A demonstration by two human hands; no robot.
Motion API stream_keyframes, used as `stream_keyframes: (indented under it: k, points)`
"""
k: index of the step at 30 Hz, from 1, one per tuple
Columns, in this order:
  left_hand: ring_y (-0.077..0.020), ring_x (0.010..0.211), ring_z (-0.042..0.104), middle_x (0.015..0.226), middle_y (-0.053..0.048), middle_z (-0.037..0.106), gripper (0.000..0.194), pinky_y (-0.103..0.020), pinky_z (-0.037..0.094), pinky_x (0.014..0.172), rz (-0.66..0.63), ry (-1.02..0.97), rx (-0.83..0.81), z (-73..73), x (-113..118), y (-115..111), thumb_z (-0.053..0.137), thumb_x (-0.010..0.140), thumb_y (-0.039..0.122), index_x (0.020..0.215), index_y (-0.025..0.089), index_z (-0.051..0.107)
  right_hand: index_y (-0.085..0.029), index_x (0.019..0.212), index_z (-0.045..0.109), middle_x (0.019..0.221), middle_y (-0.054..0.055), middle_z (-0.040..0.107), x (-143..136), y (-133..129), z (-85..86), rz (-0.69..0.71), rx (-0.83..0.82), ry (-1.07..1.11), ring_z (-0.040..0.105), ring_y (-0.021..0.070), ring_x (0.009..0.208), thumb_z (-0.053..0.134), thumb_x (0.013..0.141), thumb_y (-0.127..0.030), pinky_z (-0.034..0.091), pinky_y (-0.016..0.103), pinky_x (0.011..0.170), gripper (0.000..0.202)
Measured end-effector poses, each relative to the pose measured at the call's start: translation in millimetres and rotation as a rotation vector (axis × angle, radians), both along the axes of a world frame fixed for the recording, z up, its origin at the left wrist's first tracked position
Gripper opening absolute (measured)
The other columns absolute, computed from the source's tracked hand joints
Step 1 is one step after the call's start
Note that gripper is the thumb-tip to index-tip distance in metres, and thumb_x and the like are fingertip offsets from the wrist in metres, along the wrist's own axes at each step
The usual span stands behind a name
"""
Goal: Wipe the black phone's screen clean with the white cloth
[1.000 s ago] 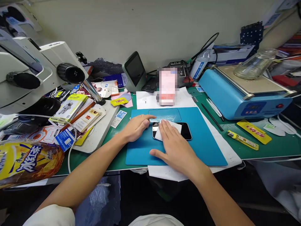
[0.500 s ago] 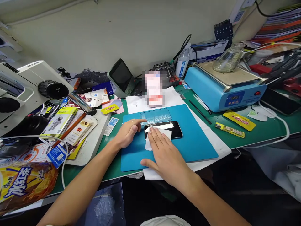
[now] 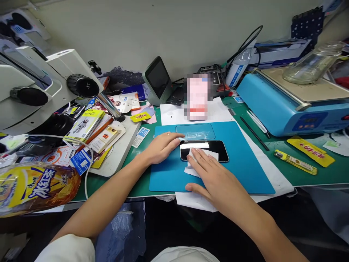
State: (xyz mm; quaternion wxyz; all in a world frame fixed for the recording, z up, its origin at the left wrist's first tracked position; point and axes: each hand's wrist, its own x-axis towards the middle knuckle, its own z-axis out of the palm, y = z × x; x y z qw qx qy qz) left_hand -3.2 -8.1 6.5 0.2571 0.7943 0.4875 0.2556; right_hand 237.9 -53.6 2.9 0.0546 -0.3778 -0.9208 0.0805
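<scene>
A black-screened smartphone [image 3: 222,150] lies face up on a blue mat [image 3: 169,178]. My right hand [image 3: 215,174] rests flat on a white wipe [image 3: 191,170], pressing it against the phone's near side; the fingers are straight and the thumb stands apart. At the phone's left end is my left hand [image 3: 165,147], its index finger stretched toward the upper corner and nothing seen in it. The other left fingertips are partly hidden. Just beyond the phone lies a clear phone-shaped sheet [image 3: 195,130] with a dark outline and whitish streaks.
At the right stands a blue heating machine [image 3: 275,105] with a glass jar [image 3: 313,65] on top. A black pen-like stick [image 3: 255,134] and a yellow cutter [image 3: 296,162] lie nearby. Left are a microscope [image 3: 81,85], boxes [image 3: 84,125] and a drink bottle [image 3: 40,185].
The view has shifted, so the bench appears farther left on the right side. My right hand and the wipe have slid slightly right and nearer along the phone. The left hand stays at its end.
</scene>
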Motion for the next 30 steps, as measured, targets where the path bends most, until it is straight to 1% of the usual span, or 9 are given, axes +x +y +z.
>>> stream_keyframes:
  k: [5,10,14,17,22,25,28,30]
  points:
    - [-0.023,0.099,0.064,0.101,-0.008,0.072,0.057,-0.037,0.046,0.096,-0.002,0.006,-0.001,-1.4,-0.4,0.6,0.023,0.108,0.05,0.13,0.017,0.064,-0.013,0.154,0.044,0.162,0.015,0.036,-2.1,5.1,4.2,0.038,-0.007,0.021,0.036,0.0333,0.149,0.045,0.097,-0.064,0.042,0.053,0.116,0.077]
    - [-0.0233,0.099,0.065,0.099,-0.008,0.073,0.057,-0.037,0.047,0.095,-0.004,0.015,0.017,-3.2,-2.3,0.8,0.024,0.108,0.051,0.13,0.017,0.064,-0.018,0.155,0.043,0.163,0.01,0.037,13.1,2.5,-1.3,0.035,-0.002,0.052,0.037,0.0319,0.149,0.042,0.099,-0.062,0.043,0.053,0.116,0.071]
    - [-0.0241,0.101,0.066,0.099,-0.008,0.074,0.058,-0.038,0.047,0.096,-0.014,0.033,0.033,-3.5,-3.0,1.5,0.023,0.108,0.051,0.132,0.017,0.064,-0.02,0.156,0.041,0.164,0.009,0.036,17.0,2.1,-5.0,0.025,-0.014,0.049,0.036,0.0314,0.15,0.04,0.099,-0.064,0.044,0.053,0.115,0.072]
    - [-0.0241,0.102,0.066,0.101,-0.009,0.074,0.059,-0.037,0.048,0.096,-0.016,0.039,0.031,-3.3,-3.2,1.9,0.022,0.108,0.051,0.132,0.017,0.064,-0.019,0.156,0.041,0.164,0.009,0.035,9.9,5.1,-4.8,0.032,-0.016,0.037,0.035,0.0319,0.15,0.038,0.099,-0.066,0.043,0.054,0.116,0.074]
    - [-0.0245,0.103,0.066,0.099,-0.009,0.074,0.06,-0.038,0.047,0.097,-0.013,0.023,0.036,-4.2,-3.2,1.5,0.023,0.108,0.052,0.132,0.016,0.064,-0.017,0.156,0.042,0.164,0.01,0.035,-7.6,9.4,-3.6,0.045,-0.032,0.055,0.031,0.0312,0.152,0.038,0.099,-0.065,0.037,0.055,0.119,0.074]
    - [-0.0243,0.102,0.066,0.098,-0.009,0.074,0.059,-0.039,0.047,0.097,-0.019,0.018,0.029,-4.1,-2.0,0.9,0.023,0.108,0.051,0.131,0.016,0.064,-0.014,0.157,0.038,0.165,0.012,0.033,-14.4,7.8,-4.5,0.032,-0.025,0.052,0.028,0.0306,0.153,0.04,0.099,-0.064,0.035,0.054,0.121,0.076]
    - [-0.0242,0.1,0.066,0.098,-0.009,0.073,0.059,-0.039,0.047,0.096,-0.012,0.019,0.021,-4.0,-0.5,0.7,0.023,0.107,0.052,0.13,0.017,0.064,-0.011,0.158,0.033,0.165,0.014,0.032,-12.8,4.1,-5.9,0.02,-0.028,0.058,0.028,0.0304,0.153,0.04,0.098,-0.064,0.034,0.053,0.121,0.081]
    - [-0.0243,0.1,0.066,0.097,-0.008,0.073,0.059,-0.039,0.048,0.096,-0.009,0.021,0.017,-4.3,-0.1,0.7,0.023,0.107,0.052,0.129,0.017,0.065,-0.011,0.159,0.031,0.165,0.014,0.031,-4.4,0.7,-7.0,0.007,-0.048,0.061,0.029,0.0305,0.153,0.039,0.098,-0.066,0.035,0.052,0.121,0.083]
